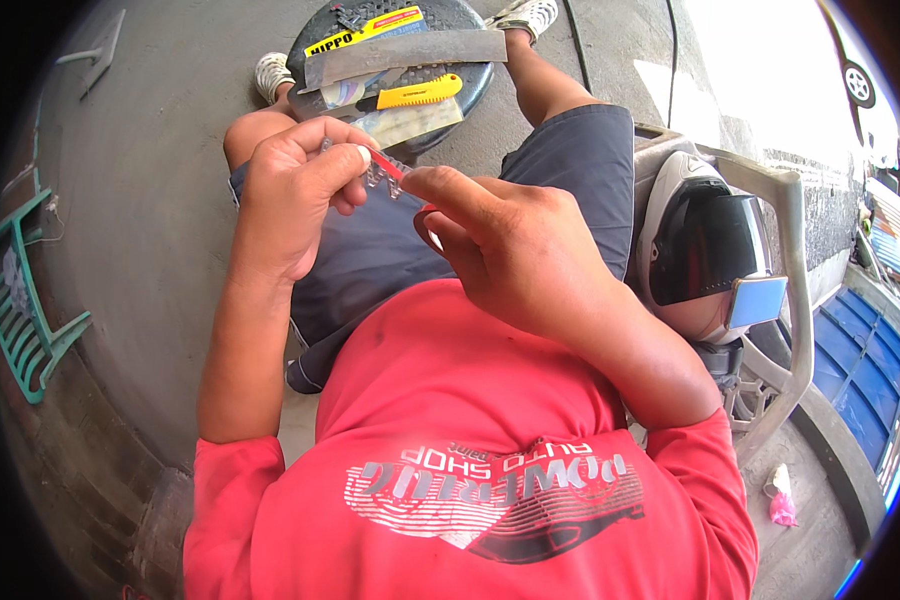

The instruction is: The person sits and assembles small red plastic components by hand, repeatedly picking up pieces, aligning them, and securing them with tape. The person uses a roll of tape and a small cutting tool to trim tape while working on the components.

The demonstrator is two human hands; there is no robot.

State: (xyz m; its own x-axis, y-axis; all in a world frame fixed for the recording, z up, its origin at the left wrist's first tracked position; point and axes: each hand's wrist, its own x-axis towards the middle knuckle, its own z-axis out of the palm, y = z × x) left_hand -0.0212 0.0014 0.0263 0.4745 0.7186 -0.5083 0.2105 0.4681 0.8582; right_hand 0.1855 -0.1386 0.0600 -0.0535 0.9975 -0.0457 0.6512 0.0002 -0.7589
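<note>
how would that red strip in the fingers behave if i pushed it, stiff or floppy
The red strip is probably floppy: the red loop at the right hand seems to be part of it. It looks narrow and thin, so it is likely light and apt to buckle.

Note bold black lettering (pixel 342 43) on the yellow package (pixel 395 22) on the stool (pixel 455 15); inverted white and grey block lettering (pixel 495 465) on the red shirt (pixel 450 370); minute, illegible print on the yellow knife handle (pixel 425 92).

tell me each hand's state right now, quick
Left hand: closed, pinching the clear piece.
Right hand: closed, holding the red strip.
</note>
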